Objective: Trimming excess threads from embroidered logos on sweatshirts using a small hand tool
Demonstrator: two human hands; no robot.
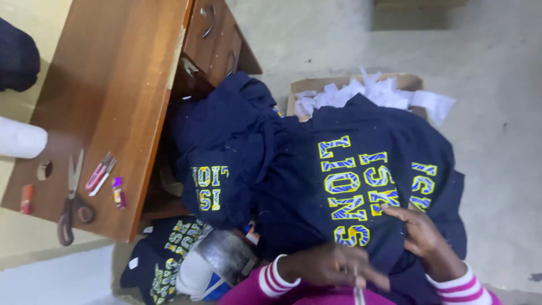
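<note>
- Right hand (422,232) flat on the navy sweatshirt (361,186), fingers spread loosely over the cloth beside the yellow-and-blue lettering; pressing, not gripping, as far as can be told.
- Left hand (333,265) curled at the near edge of that same sweatshirt, fingertips drawn together, seemingly pinching a bit of the fabric; exact hold hard to make out through blur.
- Pink sleeves with white-striped cuffs on both wrists, low in the view.
- Largest thing about: a wooden desk (107,101) to the left, drawers with metal handles at its far end.
- Navy sweatshirt spread across the middle, lettering facing up, draped over a heap of like garments.
- Second navy garment (220,152) bunched between desk and sweatshirt, smaller yellow lettering showing.
- Third dark garment (164,260) on the floor under the desk's near corner, printed letters partly visible.
- Cardboard box (316,85) beyond the pile, holding white paper scraps (378,93).
- Clothes iron (220,262) with shiny soleplate tilted up, lying just left of the left hand, against the heap.
- White roll (20,138) at the desk's left edge.
- Scissors (70,203) on the desktop, brown handles nearest.
- Pink-and-white pens (100,173) just beside the scissors.
- Small purple-capped tube (118,192) near the pens.
- Orange tube (26,199) close to the desk's left edge.
</note>
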